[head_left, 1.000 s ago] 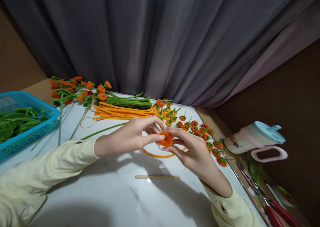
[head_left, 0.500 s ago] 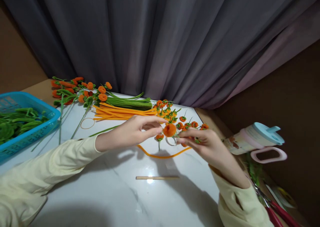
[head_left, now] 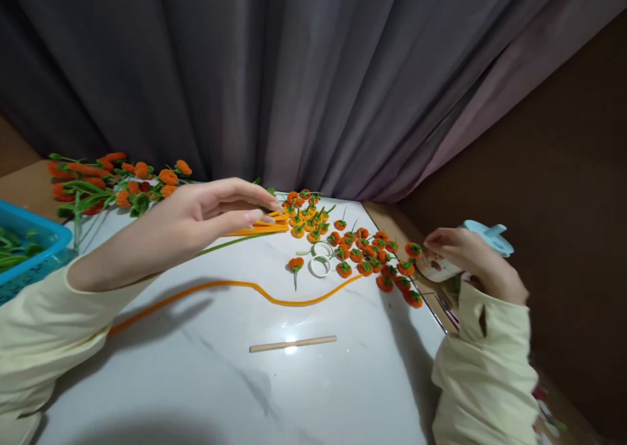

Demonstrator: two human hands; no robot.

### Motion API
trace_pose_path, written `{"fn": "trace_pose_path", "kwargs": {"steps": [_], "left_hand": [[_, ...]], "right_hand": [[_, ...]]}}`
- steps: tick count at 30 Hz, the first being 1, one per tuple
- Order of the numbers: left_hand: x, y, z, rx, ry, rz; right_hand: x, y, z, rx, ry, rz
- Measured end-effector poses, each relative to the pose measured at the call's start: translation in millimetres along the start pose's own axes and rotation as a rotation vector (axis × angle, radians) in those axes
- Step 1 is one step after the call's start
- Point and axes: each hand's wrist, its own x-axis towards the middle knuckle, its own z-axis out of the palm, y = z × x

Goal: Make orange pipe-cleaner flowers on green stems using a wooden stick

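Beyond and left of the short tan wooden stick, the left hand hovers, thumb and fingers parted. Beyond and right of the stick, the right hand has its fingertips at a round, fuzzy orange-and-green flower head; whether they pinch it, I cannot tell.

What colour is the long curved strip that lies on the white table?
The long curved strip is yellow-orange; it shows best in the head view.
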Motion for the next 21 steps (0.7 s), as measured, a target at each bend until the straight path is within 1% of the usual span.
{"fn": "trace_pose_path", "kwargs": {"steps": [2,5,8,10,14,17,19,21], "left_hand": [[-1.7,4.0,-2.7,0.006,0.033,-0.007],[-2.9,7.4,-5.3,0.015,0.047,-0.018],[-2.6,7.7,-6.1,0.012,0.047,-0.037],[-2.3,7.0,-6.2,0.001,0.048,-0.046],[-2.4,5.4,-6.7,0.009,0.048,-0.037],[-2.7,4.6,-7.5,0.028,0.045,-0.031],[-2.7,4.5,-7.9,0.039,0.047,-0.024],[-2.5,4.5,-8.3,0.049,0.042,-0.015]], "right_hand": [[8.9,5.6,11.4,-0.026,-0.025,0.078],[17.9,8.3,27.7,-0.053,-0.092,0.168],[22.6,10.1,41.4,-0.069,-0.122,0.212],[24.2,11.5,47.3,-0.085,-0.104,0.217],[26.2,10.0,50.7,-0.110,-0.001,0.185],[28.5,1.8,51.1,-0.093,0.059,0.121],[30.4,-6.7,53.7,-0.064,0.066,0.052],[32.3,-15.9,58.7,-0.029,0.036,-0.027]]}}
